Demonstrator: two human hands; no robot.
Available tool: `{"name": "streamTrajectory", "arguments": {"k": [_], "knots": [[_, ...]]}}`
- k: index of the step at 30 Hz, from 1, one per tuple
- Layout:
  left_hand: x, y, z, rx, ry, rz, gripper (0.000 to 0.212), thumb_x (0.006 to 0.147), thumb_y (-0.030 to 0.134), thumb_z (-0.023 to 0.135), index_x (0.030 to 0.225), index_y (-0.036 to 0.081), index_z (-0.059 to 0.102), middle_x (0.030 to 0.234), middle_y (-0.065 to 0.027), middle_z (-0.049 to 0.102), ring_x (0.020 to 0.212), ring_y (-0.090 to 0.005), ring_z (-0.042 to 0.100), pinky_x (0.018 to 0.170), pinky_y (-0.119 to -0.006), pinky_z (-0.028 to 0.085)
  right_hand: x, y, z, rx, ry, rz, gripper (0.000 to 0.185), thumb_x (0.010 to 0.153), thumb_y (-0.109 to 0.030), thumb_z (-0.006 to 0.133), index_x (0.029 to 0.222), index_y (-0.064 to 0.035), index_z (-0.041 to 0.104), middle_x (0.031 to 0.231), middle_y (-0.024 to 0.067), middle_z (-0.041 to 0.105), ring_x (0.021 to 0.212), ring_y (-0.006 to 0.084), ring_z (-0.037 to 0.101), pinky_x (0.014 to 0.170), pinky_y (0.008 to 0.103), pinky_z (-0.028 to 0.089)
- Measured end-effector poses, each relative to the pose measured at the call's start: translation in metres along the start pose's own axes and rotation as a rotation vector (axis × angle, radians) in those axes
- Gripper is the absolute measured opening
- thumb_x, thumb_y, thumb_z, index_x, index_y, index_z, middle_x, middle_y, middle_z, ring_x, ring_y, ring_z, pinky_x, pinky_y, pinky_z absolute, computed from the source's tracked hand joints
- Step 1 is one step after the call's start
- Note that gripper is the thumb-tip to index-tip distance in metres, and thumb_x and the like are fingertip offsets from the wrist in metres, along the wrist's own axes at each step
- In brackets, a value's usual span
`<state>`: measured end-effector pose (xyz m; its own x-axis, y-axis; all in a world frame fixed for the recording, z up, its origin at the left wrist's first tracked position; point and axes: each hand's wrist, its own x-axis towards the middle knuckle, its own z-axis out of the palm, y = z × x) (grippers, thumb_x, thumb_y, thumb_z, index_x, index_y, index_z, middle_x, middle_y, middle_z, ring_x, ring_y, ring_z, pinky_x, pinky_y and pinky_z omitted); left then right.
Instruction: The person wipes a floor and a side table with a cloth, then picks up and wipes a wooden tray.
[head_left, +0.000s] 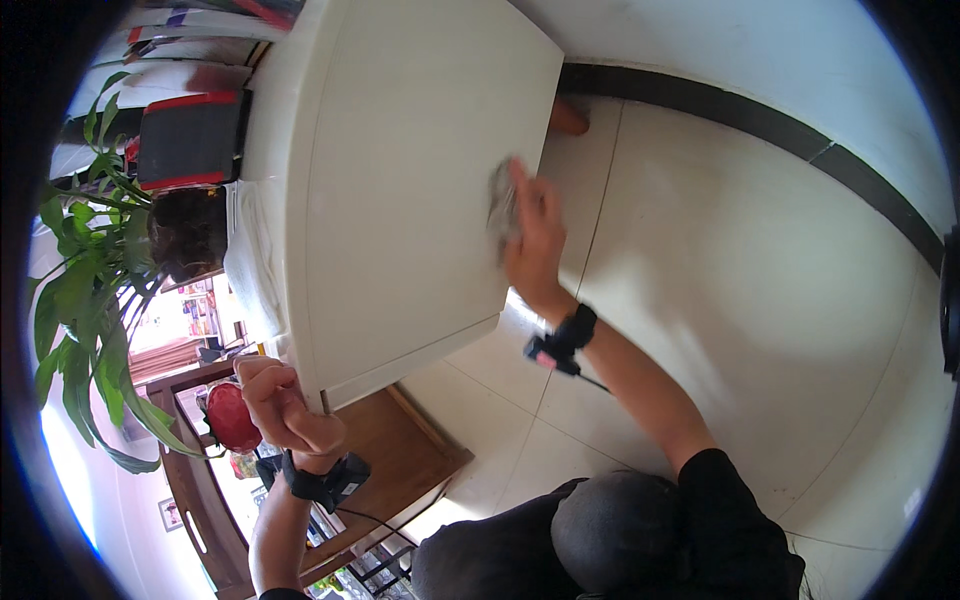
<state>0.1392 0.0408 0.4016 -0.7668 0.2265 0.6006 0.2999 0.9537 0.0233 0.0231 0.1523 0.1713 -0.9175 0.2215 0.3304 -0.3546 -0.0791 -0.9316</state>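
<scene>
My right hand (536, 240) holds a greyish cloth (502, 202) flat against the side panel of a white cabinet (405, 180), close to the panel's lower edge. Hand and cloth are blurred. My left hand (289, 405) rests at the corner of the cabinet's top edge, its fingers curled over it; whether it grips the edge is hard to tell. A red strawberry-shaped object (232, 418) shows just beside the left fingers. Both wrists wear black straps with small devices and thin cables.
On the cabinet top stand a folded white cloth (253, 262), a dark pot (187, 234) with a leafy plant (90, 300) and a black-and-red box (191, 140). A brown wooden piece of furniture (405, 465) stands beyond the cabinet. Tiled floor (735, 225) meets a wall with dark skirting (697, 94).
</scene>
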Motion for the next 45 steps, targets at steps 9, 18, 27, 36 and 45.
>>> {"name": "streamTrajectory", "arguments": {"k": [9,18,27,36,45], "knots": [[0.000,0.000,-0.005,0.019,-0.030,-0.024,0.012,0.078,0.011,0.035,0.078,0.002,0.043,0.069,-0.0048,0.038,0.066,-0.0146,0.037,0.061,-0.030,0.032,-0.011,-0.003,-0.007,0.030,-0.118,-0.024,0.080,0.060,0.019,0.044,0.135,-0.0105,0.042,0.102,0.0142,0.046,0.091,0.0288,0.052,0.079,0.0342,0.045],[0.003,0.001,0.000,0.012,-0.018,-0.016,0.011,0.078,0.013,0.035,0.078,0.004,0.042,0.067,-0.0047,0.038,0.065,-0.0134,0.037,0.059,-0.030,0.032,0.106,0.036,-0.003,-0.142,0.143,-0.114,0.068,0.065,0.016,0.040,0.130,-0.0029,0.044,0.102,0.0175,0.046,0.095,0.0350,0.050,0.085,0.0347,0.042],[0.002,0.001,-0.003,0.010,0.002,0.014,0.015,0.073,0.013,0.036,0.079,0.002,0.045,0.066,-0.0060,0.038,0.061,-0.0150,0.037,0.055,-0.030,0.029,0.132,0.069,0.001,-0.231,0.258,-0.081,0.050,0.074,0.006,0.047,0.124,-0.0013,0.049,0.103,0.0203,0.051,0.098,0.0372,0.052,0.084,0.0406,0.044],[0.005,0.002,-0.004,0.025,0.019,-0.030,0.013,0.069,0.002,0.037,0.075,-0.003,0.048,0.068,-0.0081,0.043,0.058,-0.0151,0.039,0.052,-0.027,0.031,0.035,0.044,-0.013,-0.065,-0.263,0.468,0.026,0.077,-0.003,0.051,0.101,0.0049,0.054,0.097,0.0234,0.056,0.092,0.0363,0.055,0.079,0.0395,0.044],[0.005,0.004,0.007,-0.061,0.158,-0.062,0.014,0.064,-0.003,0.039,0.069,-0.003,0.052,0.062,-0.0102,0.046,0.056,-0.0178,0.043,0.052,-0.026,0.034,0.000,0.018,-0.082,-0.150,-0.612,0.189,0.042,0.074,0.005,0.050,0.115,0.0011,0.050,0.109,0.0190,0.055,0.097,0.0336,0.055,0.085,0.0348,0.043]]}}
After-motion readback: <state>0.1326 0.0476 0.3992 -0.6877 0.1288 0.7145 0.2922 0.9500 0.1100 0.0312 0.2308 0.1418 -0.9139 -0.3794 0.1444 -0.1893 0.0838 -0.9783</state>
